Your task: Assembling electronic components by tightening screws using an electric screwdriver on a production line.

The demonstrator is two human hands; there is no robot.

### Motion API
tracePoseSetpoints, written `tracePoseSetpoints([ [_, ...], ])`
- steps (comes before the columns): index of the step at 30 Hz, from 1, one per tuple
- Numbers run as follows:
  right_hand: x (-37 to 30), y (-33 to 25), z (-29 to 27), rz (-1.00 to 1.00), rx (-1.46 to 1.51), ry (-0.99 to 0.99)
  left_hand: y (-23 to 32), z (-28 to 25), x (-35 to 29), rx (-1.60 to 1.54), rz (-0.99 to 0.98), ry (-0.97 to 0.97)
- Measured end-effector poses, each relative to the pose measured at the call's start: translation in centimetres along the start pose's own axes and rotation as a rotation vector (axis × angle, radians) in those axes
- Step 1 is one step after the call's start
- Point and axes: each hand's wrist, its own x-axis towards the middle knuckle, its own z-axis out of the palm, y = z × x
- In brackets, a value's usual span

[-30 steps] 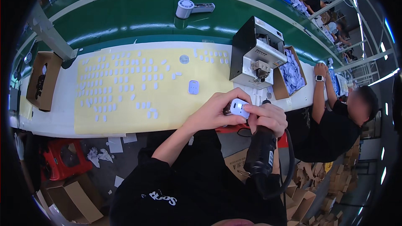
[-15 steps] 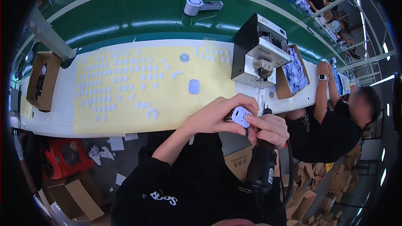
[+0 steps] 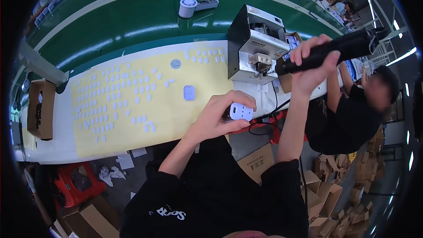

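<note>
At nine o'clock from the held casing, white oval pieces dot a yellow sheet. The left hand pinches that white rounded casing; a slack pinch could drop it. Toward twelve stands a screw feeder. At two, the right hand wraps a black electric screwdriver; a skewed angle might knock the feeder.

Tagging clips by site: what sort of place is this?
Probably a factory assembly workshop: many small white pieces in rough rows on a yellow sheet, a boxy bench machine to its right, and a black handheld tool in the person's right hand.
</note>
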Motion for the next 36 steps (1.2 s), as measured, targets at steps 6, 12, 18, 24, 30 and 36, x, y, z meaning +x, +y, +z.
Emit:
tracePoseSetpoints([
  [6,0.2,2.6,-0.2,0.028,-0.079,-0.012,1.3,0.3,-0.6,0.010,-0.105,0.068],
  [12,0.7,3.4,0.1,0.111,-0.177,-0.010,0.7,0.3,-0.2,0.136,0.016,0.046],
  [18,0.8,4.3,0.3,0.128,-0.249,0.016,0.0,0.1,0.0,0.110,0.056,0.147],
  [24,0.7,4.2,-0.3,0.165,-0.178,-0.031,0.2,0.3,0.3,0.207,-0.072,0.058],
  [30,-1.5,4.9,-0.8,0.173,-0.230,-0.065,-0.5,0.1,0.5,0.210,0.027,0.014],
  [36,-0.1,2.8,-1.4,0.025,0.073,-0.009,-0.5,0.1,0.2,0.075,-0.038,0.090],
])
